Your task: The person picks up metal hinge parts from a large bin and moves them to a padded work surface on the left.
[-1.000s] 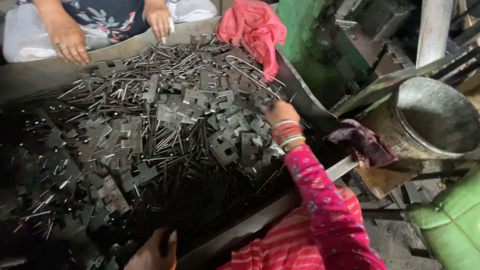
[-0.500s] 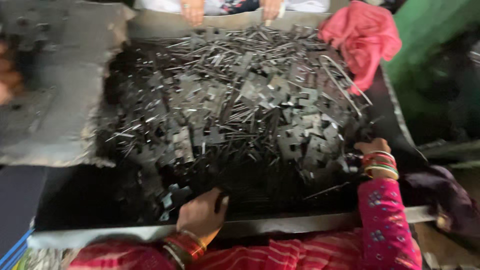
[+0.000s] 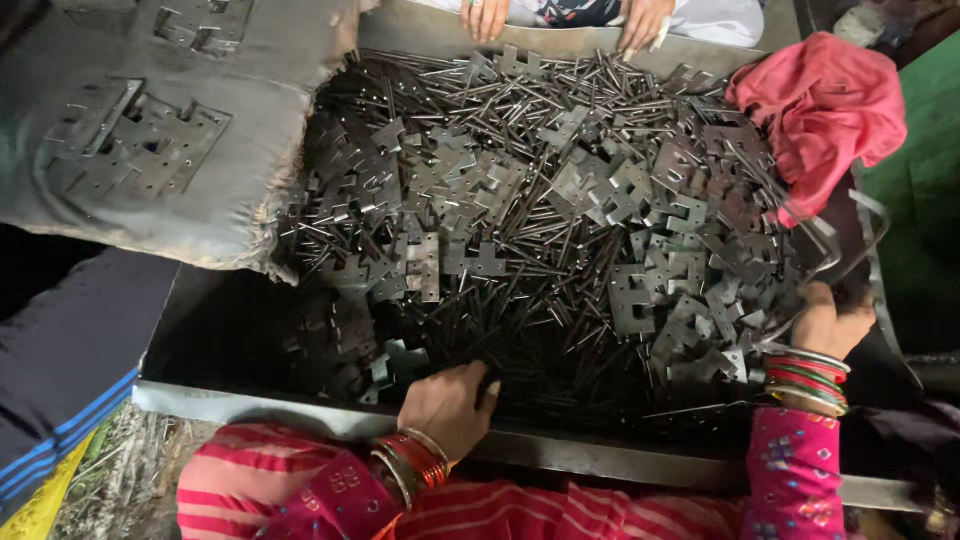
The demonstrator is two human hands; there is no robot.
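1. Metal everywhere: I'm looking down into a big tray (image 3: pixel 300 412) heaped with thin steel rods (image 3: pixel 520 290) and flat notched plates (image 3: pixel 630 300), all tangled together.
2. My left hand (image 3: pixel 448 408) sits at the near rim of the tray, knuckles up, fingers (image 3: pixel 478 385) curled down into the dark edge of the pile; I cannot tell whether they grip a piece or only rest on it.
3. Red bangles (image 3: pixel 415 462) ring that wrist, just above a pink patterned sleeve (image 3: pixel 330 495).
4. My right hand (image 3: pixel 830 322) is at the far right edge of the heap, fingers buried among the plates there; they look bent, but what they hold, if anything, is hidden.
5. Red and green bangles (image 3: pixel 808 378) stack on that wrist too.
6. A pink cloth (image 3: pixel 825 110) lies bunched at the top right corner of the tray, touching the metal.
7. On the left, a worn grey sack (image 3: pixel 150 200) overlaps the tray's edge, with a few plates lying on top of it.
8. Across the tray, another person's two hands (image 3: pixel 640 20) rest on the far rim, well apart from mine.
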